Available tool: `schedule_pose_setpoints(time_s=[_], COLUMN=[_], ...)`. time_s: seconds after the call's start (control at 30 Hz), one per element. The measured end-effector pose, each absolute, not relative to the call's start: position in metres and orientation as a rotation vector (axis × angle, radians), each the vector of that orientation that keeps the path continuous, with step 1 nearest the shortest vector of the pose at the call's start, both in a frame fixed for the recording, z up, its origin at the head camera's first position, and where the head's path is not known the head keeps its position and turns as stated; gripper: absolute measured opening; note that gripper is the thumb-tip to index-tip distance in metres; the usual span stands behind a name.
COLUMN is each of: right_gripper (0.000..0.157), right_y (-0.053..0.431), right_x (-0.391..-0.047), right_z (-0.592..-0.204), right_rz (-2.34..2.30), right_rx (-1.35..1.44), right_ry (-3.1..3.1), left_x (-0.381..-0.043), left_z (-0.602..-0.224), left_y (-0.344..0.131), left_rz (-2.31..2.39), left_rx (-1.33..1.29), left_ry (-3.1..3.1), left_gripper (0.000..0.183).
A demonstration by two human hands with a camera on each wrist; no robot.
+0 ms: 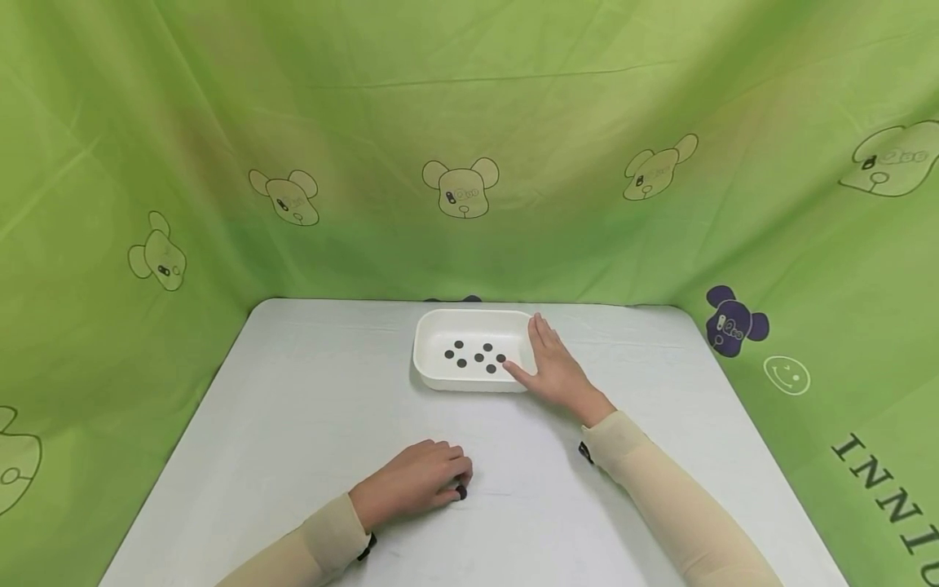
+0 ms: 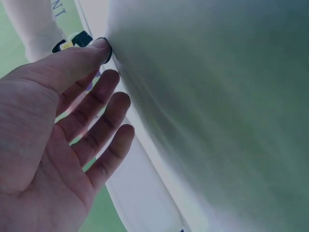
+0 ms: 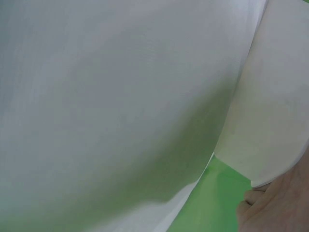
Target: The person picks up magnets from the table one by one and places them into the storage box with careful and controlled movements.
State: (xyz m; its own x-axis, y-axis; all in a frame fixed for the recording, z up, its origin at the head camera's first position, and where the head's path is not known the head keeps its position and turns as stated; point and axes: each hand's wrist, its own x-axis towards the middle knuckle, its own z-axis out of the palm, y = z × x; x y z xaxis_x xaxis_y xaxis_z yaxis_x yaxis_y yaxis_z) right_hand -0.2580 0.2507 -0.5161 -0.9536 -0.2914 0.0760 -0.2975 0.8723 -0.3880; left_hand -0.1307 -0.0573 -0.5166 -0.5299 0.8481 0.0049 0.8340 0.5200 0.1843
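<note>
In the head view, my left hand (image 1: 420,481) is low over the table's front middle and pinches a small black disc (image 1: 461,492) between thumb and index finger. Seen from the left wrist, that disc (image 2: 108,54) sits at the thumb tip, and the other fingers are loosely bent. A shallow white rectangular tray (image 1: 469,385) stands at the back of the table, with several similar black discs (image 1: 479,358) scattered on its floor. My right hand (image 1: 559,373) rests at the tray's right end, fingers extended along the rim and thumb spread over the inside.
The white-covered table (image 1: 315,391) has rounded far corners. Green fabric (image 1: 455,90) printed with bear heads hangs behind it and on both sides. In the right wrist view, the tray's outer wall (image 3: 270,96) fills the right side.
</note>
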Motion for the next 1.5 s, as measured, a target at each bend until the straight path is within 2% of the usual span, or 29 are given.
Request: schedule_pose_setpoints(time_s=[0.57,1.1,1.5], right_gripper=[0.11,0.111,0.11], right_y=[0.251,0.251,0.251], right_x=[-0.258,-0.258,-0.258], right_z=[-0.516,-0.515,-0.515], right_rz=[0.636,0.631,0.631], right_rx=[0.476,0.47,0.468], right_ry=[-3.013,-3.026,-3.033], left_x=[-0.139,-0.189,-0.225], left_z=[-0.509,-0.47,-0.446], left_y=[-0.054,-0.06,-0.053], left_rz=[0.35,0.521,0.818], left_rx=[1.465,1.488,1.214], left_ry=[2.632,2.709,2.689], left_gripper=[0.023,0.015,0.01])
